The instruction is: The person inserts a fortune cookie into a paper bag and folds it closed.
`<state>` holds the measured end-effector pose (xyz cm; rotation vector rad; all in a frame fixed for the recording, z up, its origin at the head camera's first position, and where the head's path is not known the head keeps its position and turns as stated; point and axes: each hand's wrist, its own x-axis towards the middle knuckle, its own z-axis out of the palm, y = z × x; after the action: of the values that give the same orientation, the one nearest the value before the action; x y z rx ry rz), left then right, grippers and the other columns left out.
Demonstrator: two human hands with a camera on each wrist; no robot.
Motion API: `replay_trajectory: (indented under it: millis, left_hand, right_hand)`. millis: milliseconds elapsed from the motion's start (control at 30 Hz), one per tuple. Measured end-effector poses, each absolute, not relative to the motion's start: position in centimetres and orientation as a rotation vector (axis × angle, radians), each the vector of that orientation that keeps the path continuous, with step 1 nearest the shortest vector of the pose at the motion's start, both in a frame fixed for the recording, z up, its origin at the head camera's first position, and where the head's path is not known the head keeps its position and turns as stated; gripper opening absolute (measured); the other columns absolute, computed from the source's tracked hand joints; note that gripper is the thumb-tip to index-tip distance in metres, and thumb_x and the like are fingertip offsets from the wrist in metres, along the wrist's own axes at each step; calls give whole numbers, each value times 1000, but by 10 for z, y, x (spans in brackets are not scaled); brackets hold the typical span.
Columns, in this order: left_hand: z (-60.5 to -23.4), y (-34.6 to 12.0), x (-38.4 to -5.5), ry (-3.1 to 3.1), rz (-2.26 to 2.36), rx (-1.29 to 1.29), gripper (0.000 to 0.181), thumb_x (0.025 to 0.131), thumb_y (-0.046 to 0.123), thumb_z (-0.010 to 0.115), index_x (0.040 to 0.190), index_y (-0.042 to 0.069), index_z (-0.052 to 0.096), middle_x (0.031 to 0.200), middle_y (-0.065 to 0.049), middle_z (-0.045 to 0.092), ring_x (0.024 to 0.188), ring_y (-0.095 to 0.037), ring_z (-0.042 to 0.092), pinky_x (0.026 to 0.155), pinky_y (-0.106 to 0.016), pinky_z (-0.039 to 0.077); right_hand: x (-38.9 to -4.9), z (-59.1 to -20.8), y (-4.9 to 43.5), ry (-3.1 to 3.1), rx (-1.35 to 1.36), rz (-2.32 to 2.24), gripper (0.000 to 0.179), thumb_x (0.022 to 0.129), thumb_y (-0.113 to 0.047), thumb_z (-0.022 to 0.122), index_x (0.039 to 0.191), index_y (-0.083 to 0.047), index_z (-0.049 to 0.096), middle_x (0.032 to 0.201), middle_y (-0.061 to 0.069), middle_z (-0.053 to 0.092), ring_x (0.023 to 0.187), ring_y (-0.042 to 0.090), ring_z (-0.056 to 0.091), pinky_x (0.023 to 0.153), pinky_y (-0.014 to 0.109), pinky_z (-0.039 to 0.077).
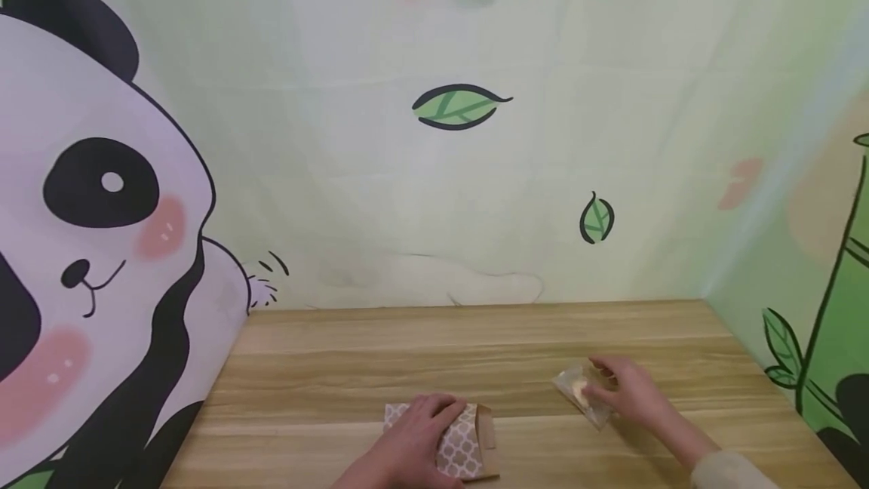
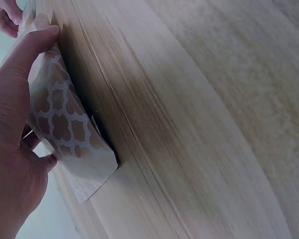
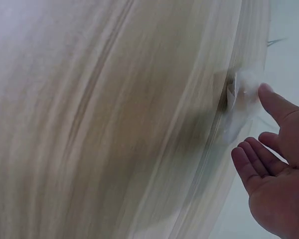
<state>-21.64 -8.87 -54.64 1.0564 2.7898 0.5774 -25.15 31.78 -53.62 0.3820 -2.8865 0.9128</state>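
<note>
- the patterned pouch, brown with a white lattice print, lies on the table at six o'clock in the head view; plain brown paper shows at its three o'clock end, where the layers part slightly.
- the left hand grips the pouch from its nine o'clock side, fingers laid over the top and thumb at the near edge; the forearm enters from seven o'clock.
- the clear packet is between two and three o'clock from the pouch, well apart from it, with something pale yellow inside.
- the right hand is at three o'clock from the packet, loosely curved, with a gap between thumb and fingers; the thumb is at the packet's edge, but i cannot tell how firmly it touches.
- a pale sleeve covers the right forearm, at four o'clock from that hand.
- the wood-grain table runs beneath everything.
- beyond it the pale green wall carries a painted panda at nine o'clock, a large leaf at twelve and green bamboo near three.
</note>
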Motion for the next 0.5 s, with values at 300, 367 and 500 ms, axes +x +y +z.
replay_trajectory:
  millis: [300,367,500]
  left_hand:
    - [-544,-88,-214,2805,557,1078,105,79,59,88,163,13,45,158,-5,49,144,-26,46,119,-48,44]
    - [-543,-88,-214,2808,552,1078,106,78,59,88,163,13,45,157,-4,49,144,-26,46,119,-47,44]
    - [-544,-88,-214,2813,553,1076,105,78,58,89,162,13,46,157,-3,49,143,-25,47,119,-47,44]
  right_hand:
    - [-257,-533,312,-2957,415,958,67,86,-21,90,133,17,61,118,28,72,107,41,71,92,57,60]
    - [-259,-531,310,-2992,405,983,65,87,-21,90,132,16,63,118,24,73,107,38,71,93,55,60]
    - [-262,-527,307,-3034,396,1090,55,88,-17,88,127,14,66,113,17,75,104,33,71,91,51,61]
